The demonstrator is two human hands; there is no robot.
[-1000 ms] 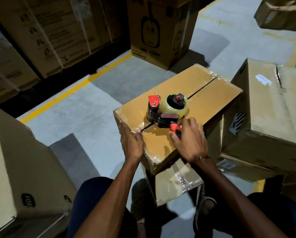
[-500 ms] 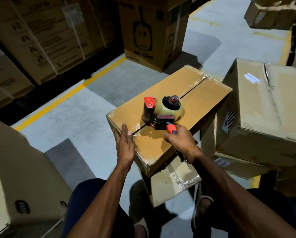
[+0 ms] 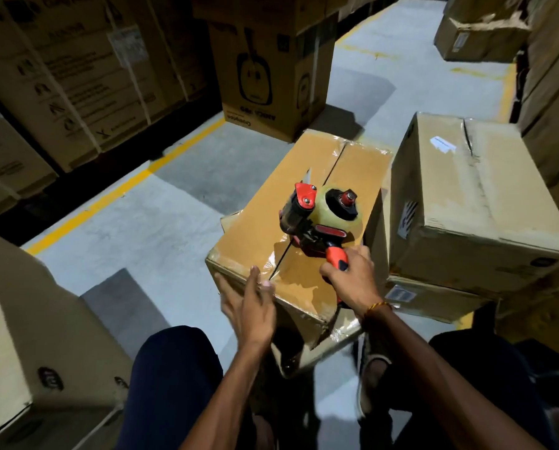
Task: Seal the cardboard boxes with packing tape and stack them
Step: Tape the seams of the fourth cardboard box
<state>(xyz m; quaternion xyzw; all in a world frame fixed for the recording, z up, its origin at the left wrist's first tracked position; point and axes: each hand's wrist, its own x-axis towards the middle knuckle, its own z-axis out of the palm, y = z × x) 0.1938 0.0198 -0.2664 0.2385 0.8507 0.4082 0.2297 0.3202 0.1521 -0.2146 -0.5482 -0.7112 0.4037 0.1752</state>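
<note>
Warehouse floor carries the box (image 3: pixel 304 222), whose seam runs away from the right hand (image 3: pixel 349 280) clamped on the dispenser (image 3: pixel 320 219); left hand (image 3: pixel 248 300) fingers straight at the near edge

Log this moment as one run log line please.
right hand grips tape dispenser | dispenser on box seam | left hand steadies near edge | sealing underway

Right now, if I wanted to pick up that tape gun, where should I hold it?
Probably by the orange handle, coming from the near end of the box, as the right hand does. The handle sticks out toward the person, away from the roll and the cutter end.
</note>
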